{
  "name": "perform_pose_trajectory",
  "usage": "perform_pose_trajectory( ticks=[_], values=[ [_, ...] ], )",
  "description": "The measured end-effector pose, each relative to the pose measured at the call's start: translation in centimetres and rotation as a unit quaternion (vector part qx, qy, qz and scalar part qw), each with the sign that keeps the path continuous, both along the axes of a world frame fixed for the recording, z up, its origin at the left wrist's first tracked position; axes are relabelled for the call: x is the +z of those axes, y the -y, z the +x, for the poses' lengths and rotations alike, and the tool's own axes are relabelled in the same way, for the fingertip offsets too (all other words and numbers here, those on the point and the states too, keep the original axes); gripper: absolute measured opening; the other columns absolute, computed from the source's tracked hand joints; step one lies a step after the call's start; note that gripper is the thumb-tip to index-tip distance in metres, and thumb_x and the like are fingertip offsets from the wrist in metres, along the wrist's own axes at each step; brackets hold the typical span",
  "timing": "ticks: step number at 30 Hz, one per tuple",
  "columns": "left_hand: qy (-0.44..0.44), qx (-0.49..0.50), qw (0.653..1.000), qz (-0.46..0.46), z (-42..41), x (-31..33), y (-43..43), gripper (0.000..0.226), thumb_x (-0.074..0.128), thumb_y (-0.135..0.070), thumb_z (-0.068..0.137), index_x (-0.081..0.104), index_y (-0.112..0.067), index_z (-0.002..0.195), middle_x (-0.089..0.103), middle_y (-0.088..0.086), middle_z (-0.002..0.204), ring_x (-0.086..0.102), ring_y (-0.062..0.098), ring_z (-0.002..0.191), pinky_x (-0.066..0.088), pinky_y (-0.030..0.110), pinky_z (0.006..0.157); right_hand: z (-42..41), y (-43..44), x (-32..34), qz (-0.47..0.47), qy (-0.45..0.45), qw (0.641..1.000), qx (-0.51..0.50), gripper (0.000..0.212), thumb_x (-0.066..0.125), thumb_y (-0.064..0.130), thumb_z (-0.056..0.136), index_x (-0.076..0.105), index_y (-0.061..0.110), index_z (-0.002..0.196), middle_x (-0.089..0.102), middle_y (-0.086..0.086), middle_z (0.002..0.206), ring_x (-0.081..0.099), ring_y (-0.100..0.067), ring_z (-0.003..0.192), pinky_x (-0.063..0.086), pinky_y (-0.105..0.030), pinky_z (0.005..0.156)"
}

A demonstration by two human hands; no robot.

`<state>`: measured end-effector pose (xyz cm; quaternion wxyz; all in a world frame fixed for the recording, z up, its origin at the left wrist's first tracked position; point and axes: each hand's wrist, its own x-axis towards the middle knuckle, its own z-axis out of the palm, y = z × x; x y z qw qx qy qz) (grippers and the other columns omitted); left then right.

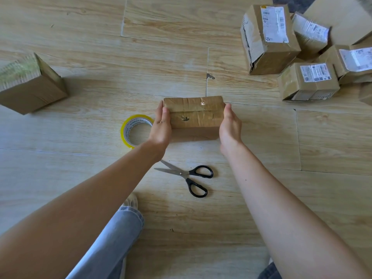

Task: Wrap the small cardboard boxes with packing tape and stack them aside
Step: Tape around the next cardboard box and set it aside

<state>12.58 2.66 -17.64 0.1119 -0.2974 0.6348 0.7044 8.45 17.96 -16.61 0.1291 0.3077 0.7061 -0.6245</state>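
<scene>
A small brown cardboard box, its top shiny with clear tape, sits on the wooden floor in the middle of the view. My left hand holds its left end and my right hand holds its right end, thumbs lying on the top edges. A roll of clear packing tape with a yellow core lies flat just left of my left hand. Black-handled scissors lie open on the floor below the box, between my forearms.
A heap of several labelled cardboard boxes fills the upper right. One plain cardboard box stands alone at the far left. A leg in light jeans and a foot lie at the bottom centre.
</scene>
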Motion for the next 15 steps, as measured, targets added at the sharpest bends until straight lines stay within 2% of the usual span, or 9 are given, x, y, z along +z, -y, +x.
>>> perform_pose_trajectory(
  ticks=[2, 3, 5, 6, 10, 15],
  values=[
    [0.013, 0.006, 1.000, 0.015, -0.1, -0.5, 0.1, 0.048, 0.020, -0.042, 0.104, 0.019, -0.035, 0.151, 0.027, -0.004, 0.155, 0.026, 0.016, 0.142, 0.021, 0.043, 0.118, 0.0, -0.5, 0.0, -0.033, 0.036, 0.999, -0.015, 0.035, 0.037, 0.049, 0.101, 0.061, 0.034, 0.122, 0.051, 0.002, 0.144, 0.049, -0.016, 0.124, 0.038, -0.034, 0.099],
    [0.012, -0.001, 1.000, 0.016, -0.1, -0.5, 0.1, 0.048, 0.020, -0.042, 0.104, 0.019, -0.034, 0.151, 0.027, -0.004, 0.156, 0.026, 0.016, 0.142, 0.021, 0.044, 0.117, -0.1, -0.7, 0.1, -0.045, 0.044, 0.998, -0.017, 0.035, 0.039, 0.050, 0.101, 0.060, 0.036, 0.123, 0.049, 0.003, 0.145, 0.050, -0.015, 0.121, 0.039, -0.033, 0.098],
    [-0.011, -0.019, 0.999, 0.027, 0.0, -0.3, -0.2, 0.048, 0.019, -0.038, 0.105, 0.015, -0.033, 0.152, 0.023, -0.006, 0.158, 0.021, 0.014, 0.144, 0.018, 0.043, 0.119, -0.2, -1.1, 0.3, -0.051, 0.038, 0.998, -0.010, 0.046, 0.042, 0.052, 0.099, 0.047, 0.033, 0.140, 0.038, 0.006, 0.152, 0.039, -0.014, 0.133, 0.030, -0.036, 0.108],
    [-0.027, -0.025, 0.999, 0.037, 0.0, 0.0, -0.3, 0.048, 0.018, -0.035, 0.105, 0.013, -0.034, 0.153, 0.019, -0.007, 0.159, 0.019, 0.012, 0.145, 0.015, 0.042, 0.120, -0.3, -1.3, 0.5, -0.051, 0.022, 0.998, -0.006, 0.046, 0.043, 0.051, 0.099, 0.044, 0.032, 0.141, 0.038, 0.007, 0.152, 0.037, -0.012, 0.134, 0.027, -0.036, 0.110],
    [-0.078, -0.037, 0.995, 0.049, -1.0, 2.6, 0.8, 0.049, 0.020, -0.030, 0.104, 0.012, -0.035, 0.152, 0.018, -0.009, 0.159, 0.018, 0.008, 0.144, 0.011, 0.038, 0.121, -1.0, -1.0, 2.6, -0.084, -0.048, 0.995, 0.000, 0.011, 0.053, 0.036, 0.098, 0.052, 0.028, 0.104, 0.055, 0.003, 0.126, 0.048, -0.015, 0.122, 0.032, -0.040, 0.111],
    [-0.114, -0.049, 0.991, 0.040, -1.4, 7.3, 4.5, 0.048, 0.026, -0.029, 0.104, 0.021, -0.034, 0.151, 0.031, -0.008, 0.154, 0.030, 0.009, 0.140, 0.019, 0.036, 0.119, -1.4, 1.9, 8.2, -0.103, -0.099, 0.989, 0.030, 0.004, 0.058, 0.028, 0.095, 0.055, 0.027, 0.094, 0.057, -0.007, 0.130, 0.048, -0.026, 0.128, 0.032, -0.049, 0.113]
  ],
)
